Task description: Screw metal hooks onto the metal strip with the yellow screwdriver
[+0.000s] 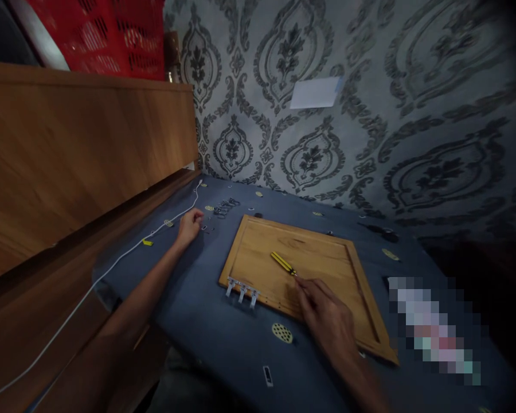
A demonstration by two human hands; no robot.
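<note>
Yellow and black along its handle, a slim tool juts out from the right grip, whose fingers are closed on its narrow metal end. The handle points away from that hand, forward and to the left, so most of the tool lies beyond the fingertips rather than inside the palm. It is over a framed wooden panel, left of the panel's middle; whether it touches the wood I cannot tell. The right grip itself is above the panel's near edge, with the forearm coming in from the lower right.

At the left end of that near edge sits a row of three metal hooks, jutting past the wood, to the left of the right grip and well apart from it.

Off the panel's left side, the left grip is low over the blue patterned surface. Its fingers are curled together; I cannot tell whether anything is pinched between them. Small pieces lie just beside those fingers, and a cluster of wire-like metal pieces lies near, a little farther forward. On the other side of this hand, a white cable runs along the surface past a yellow tag.
</note>
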